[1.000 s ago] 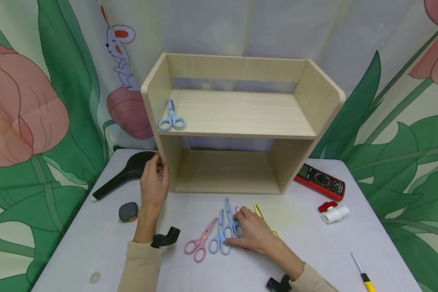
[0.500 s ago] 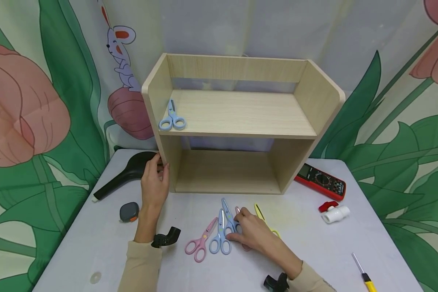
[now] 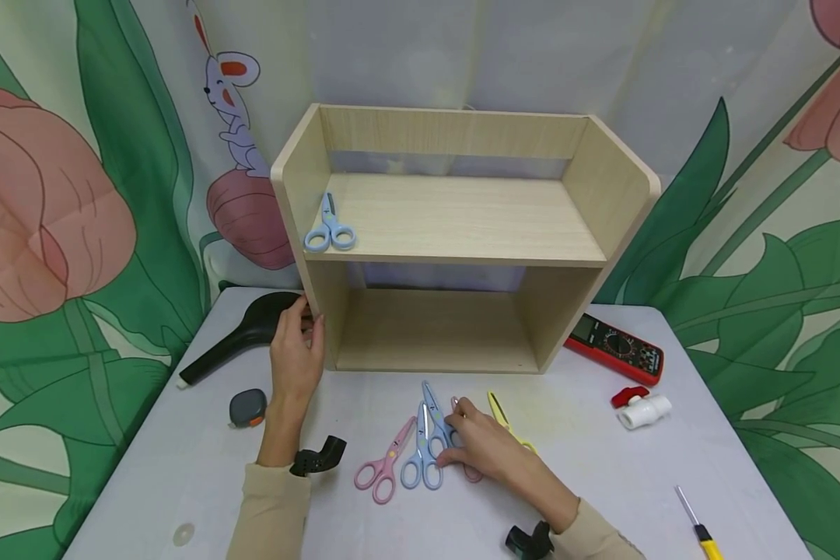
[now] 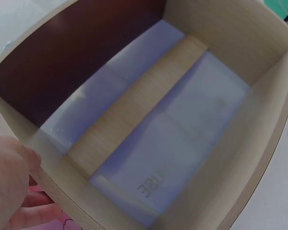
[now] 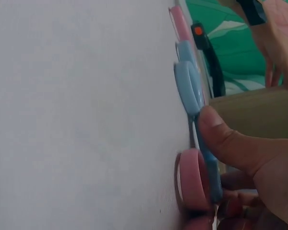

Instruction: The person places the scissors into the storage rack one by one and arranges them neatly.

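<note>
My left hand (image 3: 297,362) grips the front edge of the left side panel of a pale wooden two-tier shelf (image 3: 455,257), its thumb along the panel's edge in the left wrist view. My right hand (image 3: 486,447) is low over several scissors on the table, pinching blue scissors (image 3: 434,412) at the handles between thumb and fingers. Another pair of blue scissors (image 3: 411,470) lies just left of these, then pink scissors (image 3: 385,467). More pink scissors (image 5: 192,179) lie partly hidden under the right hand. Yellow scissors (image 3: 498,410) lie behind it.
Light blue scissors (image 3: 329,229) lie on the upper tier's left end. A black long-handled thing (image 3: 252,327) and a tape measure (image 3: 247,407) lie left. At right are a red multimeter (image 3: 616,348), a white valve with a red handle (image 3: 644,411) and a yellow-handled screwdriver (image 3: 703,537).
The blue scissors under my right hand have shifted slightly left, their tips turning left, so more of the pink handle beside them shows. My left hand stays on the shelf panel.
</note>
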`<state>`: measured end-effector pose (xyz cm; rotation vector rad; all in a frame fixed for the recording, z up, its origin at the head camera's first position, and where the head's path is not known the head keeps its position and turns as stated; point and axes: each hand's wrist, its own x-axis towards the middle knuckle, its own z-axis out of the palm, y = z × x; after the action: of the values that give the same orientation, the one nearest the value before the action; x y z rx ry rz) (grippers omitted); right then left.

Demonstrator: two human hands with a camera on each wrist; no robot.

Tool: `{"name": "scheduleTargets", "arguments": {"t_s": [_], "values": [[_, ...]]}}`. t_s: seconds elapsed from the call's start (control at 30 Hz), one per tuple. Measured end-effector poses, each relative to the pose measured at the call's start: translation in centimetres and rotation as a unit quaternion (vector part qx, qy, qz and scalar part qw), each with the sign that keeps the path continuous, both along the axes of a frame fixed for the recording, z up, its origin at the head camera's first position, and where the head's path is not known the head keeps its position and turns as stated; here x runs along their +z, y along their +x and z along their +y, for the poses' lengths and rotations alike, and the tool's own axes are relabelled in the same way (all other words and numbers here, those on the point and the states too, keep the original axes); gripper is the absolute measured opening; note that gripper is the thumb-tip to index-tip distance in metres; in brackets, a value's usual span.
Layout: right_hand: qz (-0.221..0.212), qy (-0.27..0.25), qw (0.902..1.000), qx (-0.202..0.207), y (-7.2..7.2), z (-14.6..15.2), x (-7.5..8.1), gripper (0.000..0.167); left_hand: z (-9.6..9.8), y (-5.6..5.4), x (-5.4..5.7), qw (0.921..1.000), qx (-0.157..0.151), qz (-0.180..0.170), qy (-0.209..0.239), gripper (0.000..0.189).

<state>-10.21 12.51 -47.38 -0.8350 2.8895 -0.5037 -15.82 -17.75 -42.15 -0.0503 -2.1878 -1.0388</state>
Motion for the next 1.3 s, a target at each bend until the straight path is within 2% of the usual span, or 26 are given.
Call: {"name": "scheduleTargets", "arguments": {"t_s": [0.13, 0.3, 0.53, 0.7, 0.8, 0.93, 1.03, 1.17, 1.23, 1.3], "values": [[0.005, 0.005, 0.9998, 0.021, -0.4, 0.3, 0.0, 0.063, 0.0, -0.1, 0.0, 1.0000, 0.000, 0.002, -0.002, 0.043], [-0.025, 0.000, 0.9989, 0.040, -0.7, 0.8, 0.3, 0.054, 0.1, -0.1, 0.0, 1.0000, -0.001, 0.002, 0.000, 0.043], [-0.064, -0.005, 0.9974, 0.032, -1.1, 1.0, 0.6, 0.047, 0.1, 0.0, -0.2, 1.0000, -0.001, 0.000, 0.003, 0.043], [-0.033, -0.016, 0.9986, 0.037, -1.0, 1.1, 0.4, 0.041, 0.1, 0.1, -0.3, 1.0000, 0.001, -0.005, 0.002, 0.043], [-0.019, -0.055, 0.9975, 0.041, -0.8, 1.1, 1.0, 0.038, 0.1, 0.1, -0.3, 1.0000, 0.000, -0.008, 0.003, 0.043], [-0.028, -0.139, 0.9887, 0.050, -0.3, 0.8, 3.3, 0.034, 0.1, 0.1, -0.3, 1.0000, -0.001, -0.006, 0.003, 0.042], [-0.002, -0.200, 0.9767, 0.078, 0.1, 0.4, 5.6, 0.032, 0.0, 0.1, -0.3, 1.0000, -0.001, 0.000, 0.002, 0.041], [0.097, -0.268, 0.9499, 0.128, 0.2, -0.4, 9.4, 0.035, 0.0, 0.0, -0.3, 0.9999, -0.005, 0.012, 0.001, 0.039], [0.151, -0.286, 0.9374, 0.129, 0.1, -0.8, 11.8, 0.037, 0.0, -0.1, -0.3, 0.9999, -0.006, 0.016, 0.001, 0.039], [0.197, -0.289, 0.9303, 0.110, -0.2, -1.2, 14.2, 0.037, 0.0, -0.1, -0.3, 0.9998, -0.008, 0.018, 0.001, 0.039]]}}
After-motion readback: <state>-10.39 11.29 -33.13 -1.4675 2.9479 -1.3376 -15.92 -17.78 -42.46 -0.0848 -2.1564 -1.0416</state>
